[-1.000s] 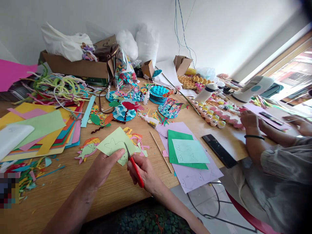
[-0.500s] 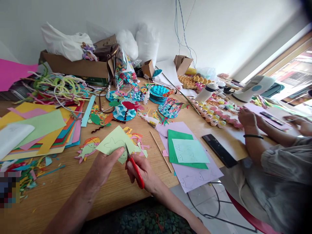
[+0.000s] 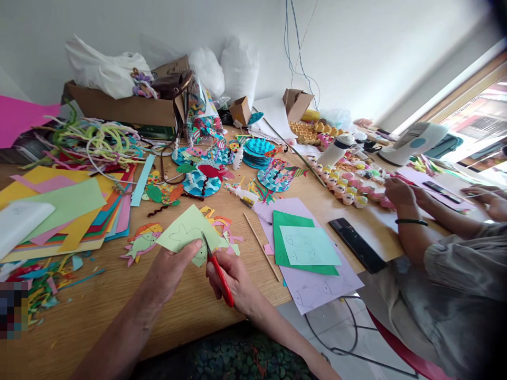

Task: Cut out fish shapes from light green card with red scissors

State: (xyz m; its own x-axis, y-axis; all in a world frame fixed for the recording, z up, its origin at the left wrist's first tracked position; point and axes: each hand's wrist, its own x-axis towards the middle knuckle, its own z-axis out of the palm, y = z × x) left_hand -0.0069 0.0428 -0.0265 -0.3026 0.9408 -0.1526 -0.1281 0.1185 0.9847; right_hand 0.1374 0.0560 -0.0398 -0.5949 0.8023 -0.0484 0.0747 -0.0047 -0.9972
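Observation:
My left hand [image 3: 178, 266] pinches a pale green sheet of paper [image 3: 184, 224] that has a fish outline drawn on it, thumb on top. In my right hand [image 3: 233, 277] are red-handled scissors [image 3: 222, 279], their blades at the right part of the sheet beside the drawn line. Beyond the sheet lie orange and pink paper scraps [image 3: 225, 227]. Cut-out paper fish [image 3: 144, 243] rest on the table to the left. To the right, a light blue sheet with drawn fish [image 3: 311, 246] tops a green sheet [image 3: 279, 253] and a lilac sheet [image 3: 309, 295].
Stacked coloured paper [image 3: 75, 198] and a heap of cuttings [image 3: 51, 274] cover the left side. A wooden stick [image 3: 261, 245] and a black phone [image 3: 356, 244] lie at right. Another person's hands [image 3: 400, 192] work farther right. Glue bottles [image 3: 246, 197] and decorated blue discs [image 3: 202, 182] stand behind.
My right hand and the scissors have shifted very slightly. The pale green sheet stays in place in my left hand. The other person's hand has moved a little to the left.

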